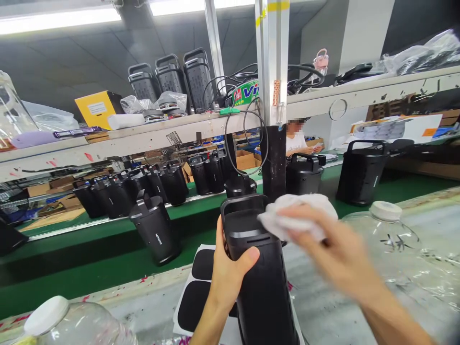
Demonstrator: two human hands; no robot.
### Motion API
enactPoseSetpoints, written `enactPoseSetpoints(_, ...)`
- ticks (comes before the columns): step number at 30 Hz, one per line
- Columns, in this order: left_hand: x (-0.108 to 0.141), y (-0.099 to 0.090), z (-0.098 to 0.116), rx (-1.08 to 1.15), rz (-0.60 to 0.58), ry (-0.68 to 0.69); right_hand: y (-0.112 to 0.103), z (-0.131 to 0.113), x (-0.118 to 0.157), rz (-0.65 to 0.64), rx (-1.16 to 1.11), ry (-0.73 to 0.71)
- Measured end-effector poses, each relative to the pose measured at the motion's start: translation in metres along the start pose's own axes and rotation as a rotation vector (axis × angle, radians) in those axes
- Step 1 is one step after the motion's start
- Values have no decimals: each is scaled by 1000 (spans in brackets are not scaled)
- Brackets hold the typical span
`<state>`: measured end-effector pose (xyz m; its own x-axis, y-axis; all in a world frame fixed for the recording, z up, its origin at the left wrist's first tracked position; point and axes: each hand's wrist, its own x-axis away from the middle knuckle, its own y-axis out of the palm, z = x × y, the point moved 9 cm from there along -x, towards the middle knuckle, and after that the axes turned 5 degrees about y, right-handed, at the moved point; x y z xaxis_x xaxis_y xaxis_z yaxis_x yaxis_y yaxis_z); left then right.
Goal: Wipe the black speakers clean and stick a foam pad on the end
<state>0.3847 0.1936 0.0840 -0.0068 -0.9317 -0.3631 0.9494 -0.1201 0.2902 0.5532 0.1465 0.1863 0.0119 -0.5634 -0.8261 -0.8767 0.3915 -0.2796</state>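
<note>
While the left hand (224, 273) wraps its fingers (247, 258) around the black speaker (260, 278), standing upright on the near tabletop (323, 306), the right hand (334, 249) presses a white cloth (294, 215) against its top right edge, fingers closed on the cloth. A clear plastic bottle (395, 249) stands just right, and more speakers (158, 235) line the green belt (89, 268) beyond.

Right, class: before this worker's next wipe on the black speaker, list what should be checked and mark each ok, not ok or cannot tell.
1. Left hand grips the black speaker firmly around its body: ok.
2. Right hand holds the white cloth: ok.
3. Cloth touches the speaker's top edge: cannot tell, the hand is blurred.
4. Plastic bottle on the right stands apart from the right arm: cannot tell.
5. Black pads sheet lies beside the speaker, not under the cloth: ok.
</note>
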Motion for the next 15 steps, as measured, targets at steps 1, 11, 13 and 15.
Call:
enactPoseSetpoints(1, 0, 1, 2, -33, -6, 15, 22, -22, 7, -127, 92, -163)
enactPoseSetpoints(11, -2, -6, 5, -52, -31, 49, 19, 5, 0, -332, 162, -94)
enactPoseSetpoints(13, -2, -5, 5, -46, -34, 31, 3, 29, 0, -381, 194, 104)
enactPoseSetpoints(15, -3, -4, 5, -43, -32, 30, -14, 47, -1, -336, 190, 273)
